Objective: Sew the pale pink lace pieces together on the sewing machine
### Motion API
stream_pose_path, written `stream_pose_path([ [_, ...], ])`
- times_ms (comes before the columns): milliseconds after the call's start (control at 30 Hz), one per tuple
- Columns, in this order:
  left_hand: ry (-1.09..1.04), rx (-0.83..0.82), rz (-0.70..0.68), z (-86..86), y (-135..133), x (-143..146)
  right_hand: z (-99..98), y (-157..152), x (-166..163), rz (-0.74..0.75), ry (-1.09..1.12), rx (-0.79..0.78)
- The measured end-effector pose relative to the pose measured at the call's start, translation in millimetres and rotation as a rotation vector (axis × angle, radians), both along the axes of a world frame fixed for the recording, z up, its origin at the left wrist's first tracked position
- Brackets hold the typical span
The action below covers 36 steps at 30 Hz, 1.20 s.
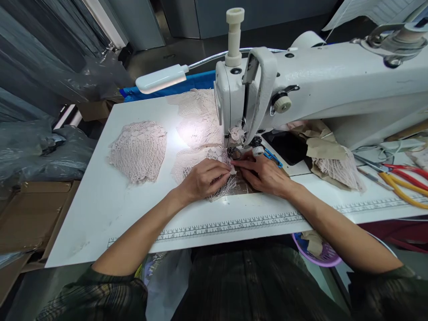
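Just in front of the needle area of a white sewing machine (230,102), my left hand (204,179) pinches the edge of a pale pink lace piece (187,158). My right hand (264,173) lies close by on its right, thumb and index finger closed at the same lace edge near the presser foot. Part of the lace hangs in loose fringe below my left fingers. More pink lace (200,104) runs back along the left of the machine head. A separate pile of lace (140,149) lies on the table's left side.
A lamp (162,79) lights the white table (90,200), which has a ruler strip (234,227) along its front. To the right lie a black phone-like slab (287,147), brown paper with lace (326,156) and orange-handled scissors (401,189). A purple basket (323,261) sits below.
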<state>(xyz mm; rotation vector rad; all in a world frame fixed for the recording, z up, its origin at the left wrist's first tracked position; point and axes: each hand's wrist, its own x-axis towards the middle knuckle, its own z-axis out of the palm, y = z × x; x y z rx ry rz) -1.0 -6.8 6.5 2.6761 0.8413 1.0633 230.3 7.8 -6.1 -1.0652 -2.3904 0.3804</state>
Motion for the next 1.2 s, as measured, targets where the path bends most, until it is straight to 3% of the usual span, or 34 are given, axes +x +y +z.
stream_pose_path([
  [133, 0.113, 0.029, 0.005, -5.8, 0, 1, -2.1, 1, 0, 0.073, -0.078, 0.019],
  [367, 0.257, 0.075, -0.003, -3.9, -1, 0, -1.3, 1, -1, 0.072, -0.097, 0.025],
  [933, 0.275, 0.083, -0.038, 0.8, 0, -1, 1.3, 4, 3, 0.014, 0.083, -0.067],
  [1200, 0.314, 0.097, -0.084, 3.4, -3, -3, 2.7, 4, 4, 0.183, -0.03, 0.008],
])
